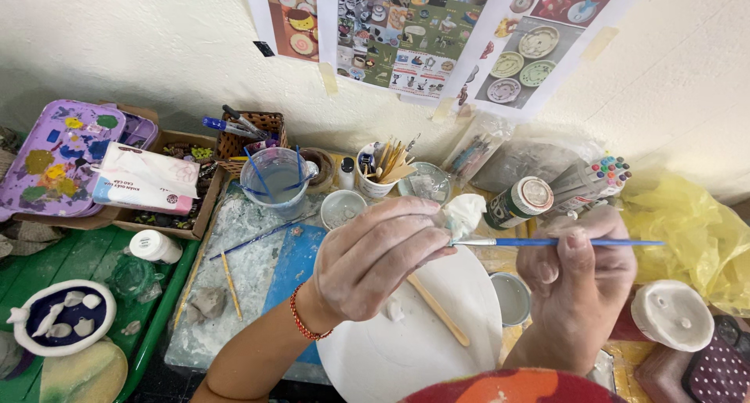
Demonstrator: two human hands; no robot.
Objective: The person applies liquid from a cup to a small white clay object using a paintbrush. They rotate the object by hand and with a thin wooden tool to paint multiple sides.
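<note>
My left hand (375, 254), with a red bead bracelet at the wrist, pinches a small lump of white clay (464, 213) between thumb and fingers. My right hand (582, 274) holds a thin blue-handled brush (547, 243) level, its tip touching the clay lump. Both hands hover over a round white clay disc (422, 333). A wooden stick (439, 311) lies on the disc, next to a small clay scrap (394, 309).
A water cup with brushes (273, 180), a mug of wooden tools (379, 172), a small bowl (342, 207), a lying green-labelled bottle (516, 204), marker pens (594, 176), a yellow plastic bag (691, 231), a stained purple palette (58, 157) and a blue-white clay dish (62, 317) surround the disc.
</note>
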